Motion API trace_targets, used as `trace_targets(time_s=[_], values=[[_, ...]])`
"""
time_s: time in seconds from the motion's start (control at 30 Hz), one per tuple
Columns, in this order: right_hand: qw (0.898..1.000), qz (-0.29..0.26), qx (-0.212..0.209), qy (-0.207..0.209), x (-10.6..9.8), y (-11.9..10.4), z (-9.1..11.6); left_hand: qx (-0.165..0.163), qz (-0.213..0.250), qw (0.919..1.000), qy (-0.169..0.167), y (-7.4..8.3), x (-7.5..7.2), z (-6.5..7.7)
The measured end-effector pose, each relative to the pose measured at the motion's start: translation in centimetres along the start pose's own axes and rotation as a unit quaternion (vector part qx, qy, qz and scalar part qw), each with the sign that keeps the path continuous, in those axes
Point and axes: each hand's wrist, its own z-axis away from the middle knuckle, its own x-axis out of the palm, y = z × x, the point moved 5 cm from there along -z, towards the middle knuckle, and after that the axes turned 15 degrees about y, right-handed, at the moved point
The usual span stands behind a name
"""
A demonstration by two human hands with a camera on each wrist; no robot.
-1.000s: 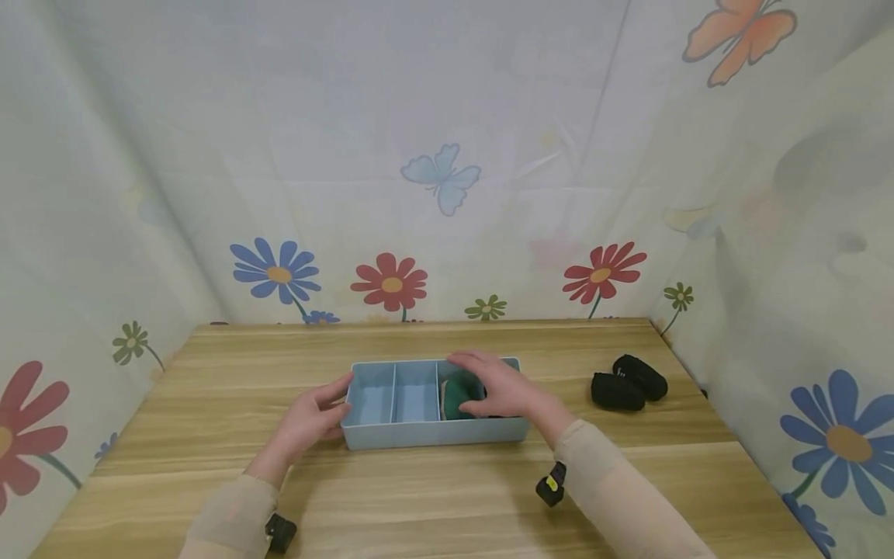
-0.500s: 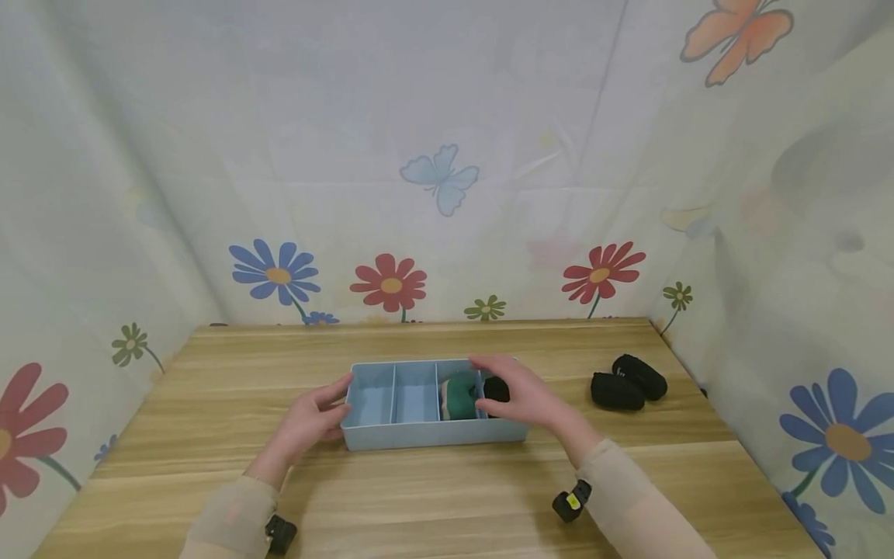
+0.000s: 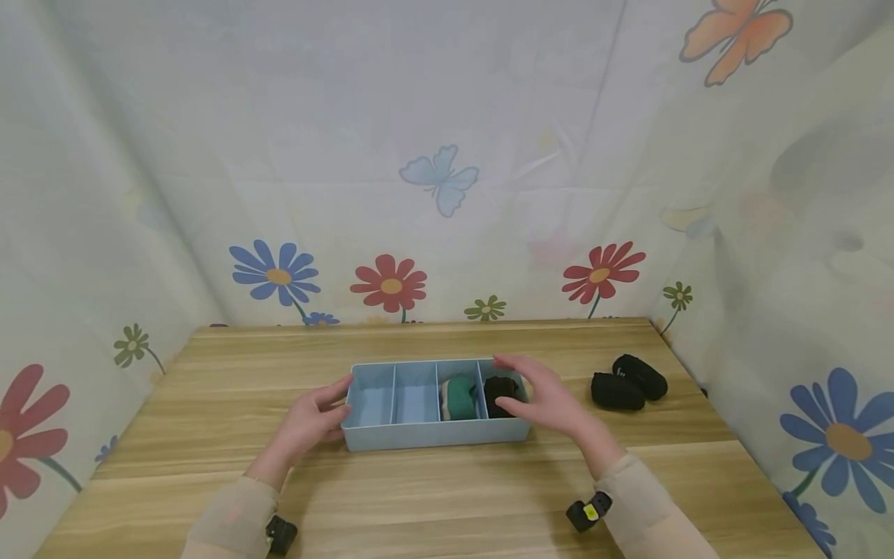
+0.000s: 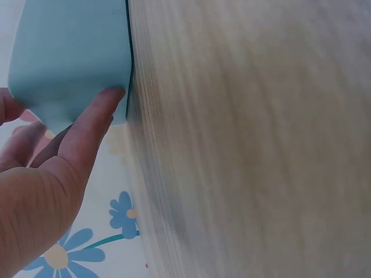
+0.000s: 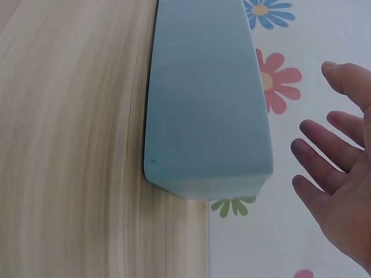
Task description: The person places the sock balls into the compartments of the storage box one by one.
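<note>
A light blue box with a row of compartments stands on the wooden table. My left hand rests against its left end; in the left wrist view its fingertips touch the end wall near the corner. In the third compartment from the left lies a green rolled fabric bundle with a pale edge, like rolled socks. The rightmost one holds a black rolled bundle, partly hidden by my right hand. That hand is over the box's right end with fingers spread and nothing held.
Two black rolled fabric bundles, side by side, lie on the table to the right of the box. A white curtain printed with flowers and butterflies stands behind the table and along both sides.
My right hand has moved right, from over the green bundle to the box's right end, uncovering the green bundle and much of the black one. My left hand and the box have stayed put.
</note>
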Motion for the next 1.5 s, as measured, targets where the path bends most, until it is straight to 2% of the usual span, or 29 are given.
trace_targets(time_s=[0.13,0.33,0.63,0.87,1.03,1.33,1.5], values=[[1.000,-0.002,0.008,0.013,-0.7,0.4,0.5,-0.001,-0.002,1.0000,0.001,-0.1,0.0,0.0],[0.998,-0.003,0.051,0.031,-1.9,1.4,1.5,-0.004,-0.001,1.0000,0.001,0.0,0.0,0.0],[0.995,0.040,0.056,0.074,-3.8,3.2,2.7,-0.003,0.003,1.0000,-0.002,0.0,0.0,0.1],[0.989,0.055,0.098,0.092,-5.4,4.4,3.8,-0.002,-0.002,1.0000,0.000,0.0,0.0,0.1],[0.986,0.060,0.113,0.106,-6.4,5.2,4.6,-0.004,-0.008,1.0000,0.002,0.0,-0.1,0.1],[0.974,0.075,0.121,0.175,-8.1,6.7,5.9,0.000,-0.009,1.0000,0.000,0.2,0.0,0.2],[0.962,0.079,0.150,0.212,-8.9,7.4,6.5,0.002,-0.007,1.0000,-0.003,0.3,0.0,0.2]])
